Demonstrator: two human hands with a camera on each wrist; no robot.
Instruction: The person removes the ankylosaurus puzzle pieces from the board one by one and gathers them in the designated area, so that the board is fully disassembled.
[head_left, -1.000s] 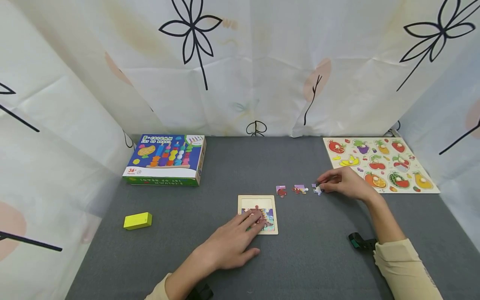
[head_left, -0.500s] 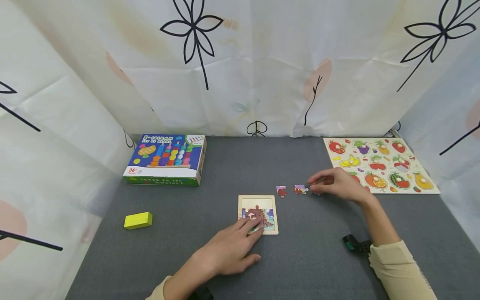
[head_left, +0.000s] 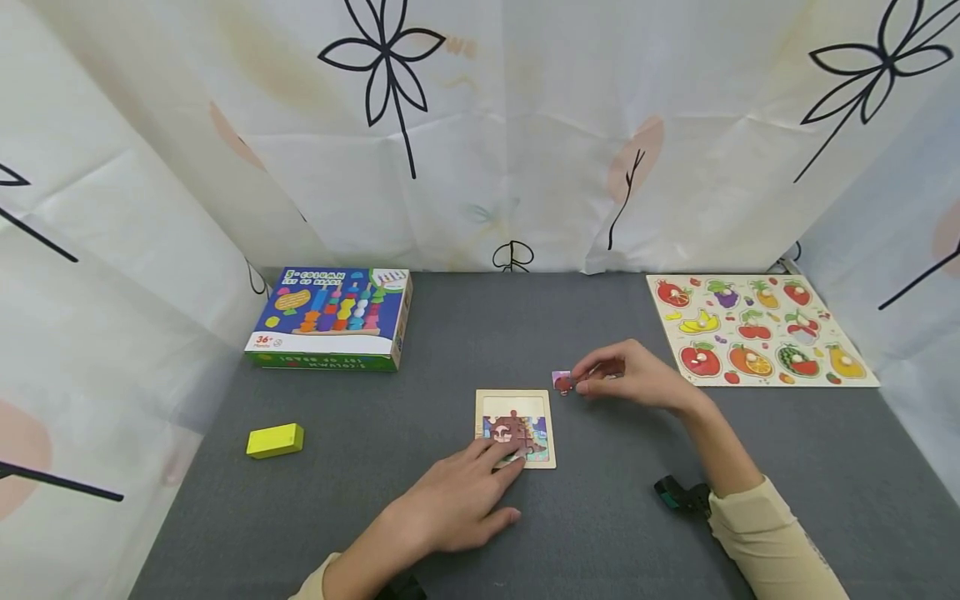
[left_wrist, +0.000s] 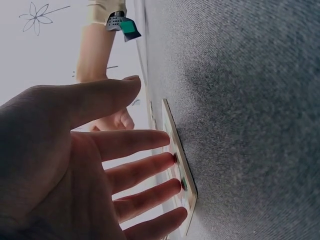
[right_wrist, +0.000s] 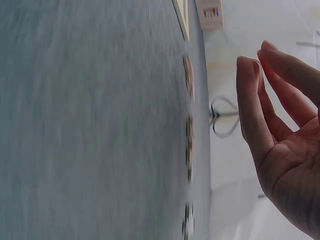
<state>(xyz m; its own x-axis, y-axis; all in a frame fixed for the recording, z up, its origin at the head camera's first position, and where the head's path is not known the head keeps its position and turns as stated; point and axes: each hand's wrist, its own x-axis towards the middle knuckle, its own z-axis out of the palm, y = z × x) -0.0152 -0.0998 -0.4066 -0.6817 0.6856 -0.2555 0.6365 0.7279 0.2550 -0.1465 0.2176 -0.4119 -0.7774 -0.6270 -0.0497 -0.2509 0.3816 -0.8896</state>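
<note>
A small wooden puzzle tray (head_left: pixel 515 401) lies mid-table, its lower part filled with joined jigsaw pieces (head_left: pixel 504 427) picturing a brown dinosaur. My left hand (head_left: pixel 459 502) rests its fingertips on the tray's near part; the left wrist view shows those fingers (left_wrist: pixel 135 175) straight and spread. Beyond the tray's right corner, my right hand (head_left: pixel 637 377) is over the row of loose jigsaw pieces, fingertips beside the leftmost piece (head_left: pixel 562 382). The right wrist view shows nothing between its slightly bent fingers (right_wrist: pixel 248 95), with three loose pieces (right_wrist: pixel 190 147) lying on the table; the hand hides two in the head view.
A blue bead-toy box (head_left: pixel 333 321) stands at the back left, with a yellow block (head_left: pixel 275 441) nearer on that side. A fruit picture board (head_left: pixel 750 342) lies at the back right. White patterned cloth (head_left: pixel 495 142) encloses the grey table.
My right hand has moved left along the row, from the rightmost loose piece to beside the leftmost. My left fingers have drawn back slightly on the tray, uncovering more of the picture.
</note>
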